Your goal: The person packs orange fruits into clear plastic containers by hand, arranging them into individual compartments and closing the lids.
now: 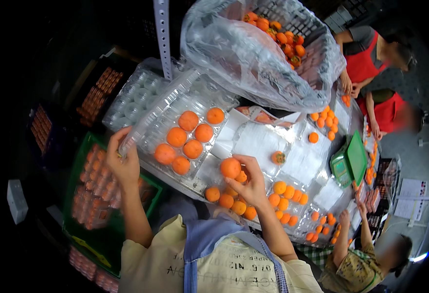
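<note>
My left hand [124, 163] grips the edge of the raised lid [159, 104] of a clear plastic clamshell tray. Several orange persimmons [193, 149] sit in the cups of that tray, calyx side not showing. Between the thumb and fingers of my right hand [251, 183] is a persimmon [231, 168], held just right of the tray. Below this hand more persimmons [238, 207] are grouped at the table's near edge, partly hidden by it. A lone persimmon [278, 157], its green calyx showing, rests farther right on the table.
A plastic-lined crate [232, 55] of persimmons stands beyond the tray. Stacked empty trays [135, 99] lie behind it. At left, a green crate [157, 190] holds packed boxes. A green scale [340, 164] and three co-workers [362, 60] are on the right. A perforated metal post [162, 36] rises behind.
</note>
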The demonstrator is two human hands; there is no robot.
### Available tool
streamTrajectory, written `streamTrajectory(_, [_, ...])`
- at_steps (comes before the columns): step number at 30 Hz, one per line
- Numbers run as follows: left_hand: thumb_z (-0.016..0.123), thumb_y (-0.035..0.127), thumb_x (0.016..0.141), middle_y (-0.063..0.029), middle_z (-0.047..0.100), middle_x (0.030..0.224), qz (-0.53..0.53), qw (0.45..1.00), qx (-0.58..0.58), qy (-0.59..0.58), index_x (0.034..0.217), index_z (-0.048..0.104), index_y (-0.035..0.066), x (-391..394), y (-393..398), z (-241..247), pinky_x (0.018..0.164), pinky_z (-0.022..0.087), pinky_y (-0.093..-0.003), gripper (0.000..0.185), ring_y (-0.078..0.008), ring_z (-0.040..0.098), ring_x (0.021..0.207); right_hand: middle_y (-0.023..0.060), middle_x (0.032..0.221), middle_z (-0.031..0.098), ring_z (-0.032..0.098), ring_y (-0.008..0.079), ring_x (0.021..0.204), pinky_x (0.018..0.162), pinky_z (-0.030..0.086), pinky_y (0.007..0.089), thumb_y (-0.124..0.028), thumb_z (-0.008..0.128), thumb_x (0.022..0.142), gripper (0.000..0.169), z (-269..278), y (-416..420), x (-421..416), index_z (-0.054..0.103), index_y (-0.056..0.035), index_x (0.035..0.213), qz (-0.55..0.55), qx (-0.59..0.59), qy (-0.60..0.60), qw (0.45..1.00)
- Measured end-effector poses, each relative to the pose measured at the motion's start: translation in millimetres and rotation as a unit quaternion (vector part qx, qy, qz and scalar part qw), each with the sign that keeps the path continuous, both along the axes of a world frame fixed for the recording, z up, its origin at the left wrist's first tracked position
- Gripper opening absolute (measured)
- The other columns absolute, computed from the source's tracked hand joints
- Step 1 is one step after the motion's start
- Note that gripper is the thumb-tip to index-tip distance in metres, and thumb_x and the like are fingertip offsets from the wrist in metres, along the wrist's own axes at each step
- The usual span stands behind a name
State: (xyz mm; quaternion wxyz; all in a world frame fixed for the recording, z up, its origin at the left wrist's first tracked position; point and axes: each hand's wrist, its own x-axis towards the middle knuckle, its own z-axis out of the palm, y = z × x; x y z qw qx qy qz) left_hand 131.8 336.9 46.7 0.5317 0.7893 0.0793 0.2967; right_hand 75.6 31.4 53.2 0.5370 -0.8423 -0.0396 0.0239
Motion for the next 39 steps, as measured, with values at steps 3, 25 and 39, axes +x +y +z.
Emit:
streamTrajectory(3, [0.058, -0.006, 0.078, -0.0103, 0.067, 0.096, 0.018, 0.999, -0.03, 0.016, 0.102, 0.063, -0.002, 1.8, -0.6, -0.2, 0.08, 0.049, -0.0295, 0.025, -0.0192, 0.063, 0.089, 0.0135, 0.116, 0.054, 0.055, 0.0265, 0.109, 0.091, 0.048, 0.0358, -0.01, 0.077, 0.072, 0.057, 4.8, 10.4, 35.0, 0.054, -0.0021, 0.124, 0.022, 0.03, -0.026, 0.999])
streamTrajectory(25, [0.064, 0.001, 0.077, -0.0126, 0.067, 0.095, 0.025, 0.999, -0.008, -0.026, 0.099, 0.064, -0.001, 7.0, 0.8, -8.1, 0.079, 0.05, -0.0325, 0.023, -0.026, 0.064, 0.087, 0.0129, 0.105, 0.063, 0.063, 0.0229, 0.092, 0.077, 0.055, 0.0304, -0.008, 0.073, 0.071, 0.047, -16.1, 63.7, 179.7, 0.06, -0.0003, 0.116, 0.076, -0.154, -0.059, 0.983])
streamTrajectory(39, [0.062, 0.001, 0.079, -0.0129, 0.067, 0.098, 0.013, 0.999, 0.005, -0.029, 0.1, 0.063, -0.002, 6.7, 0.7, -8.6, 0.082, 0.05, -0.0321, 0.021, -0.0249, 0.064, 0.091, 0.0166, 0.104, 0.063, 0.063, 0.0254, 0.093, 0.075, 0.052, 0.0354, -0.016, 0.075, 0.067, 0.049, -15.2, 64.0, 185.5, 0.061, 0.0003, 0.111, 0.087, -0.177, -0.026, 0.98])
